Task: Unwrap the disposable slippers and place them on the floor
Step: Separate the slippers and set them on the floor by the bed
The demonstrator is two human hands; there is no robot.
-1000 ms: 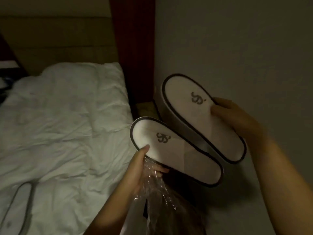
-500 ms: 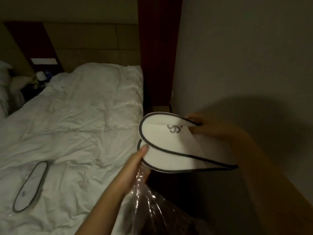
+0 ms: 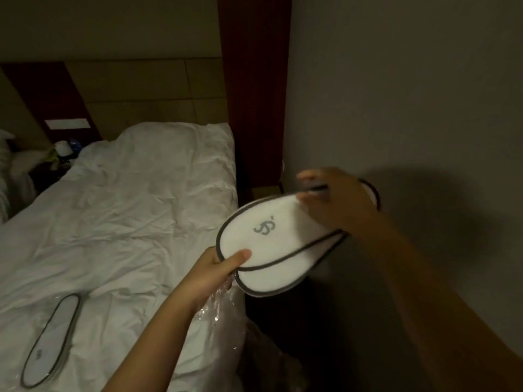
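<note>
Two white slippers (image 3: 278,244) with dark trim and a grey logo are stacked and held in the air beside the bed's right edge. My left hand (image 3: 218,274) grips their near end with the thumb on top, and also holds crumpled clear plastic wrap (image 3: 226,309) that hangs below. My right hand (image 3: 336,202) is closed on the far end of the upper slipper, and its fingers are blurred. Another flat slipper (image 3: 49,340) of the same kind lies on the bed at the lower left.
A bed with a rumpled white duvet (image 3: 135,222) fills the left. A padded headboard (image 3: 147,91) and a dark red panel (image 3: 254,89) stand behind. A grey wall (image 3: 396,94) is on the right. A dark floor gap (image 3: 283,329) runs between bed and wall. Small items (image 3: 62,149) sit on a nightstand.
The two slippers, held apart side by side a second ago, have been brought together into a stack. My right hand moved up to the far end. The camera turned left.
</note>
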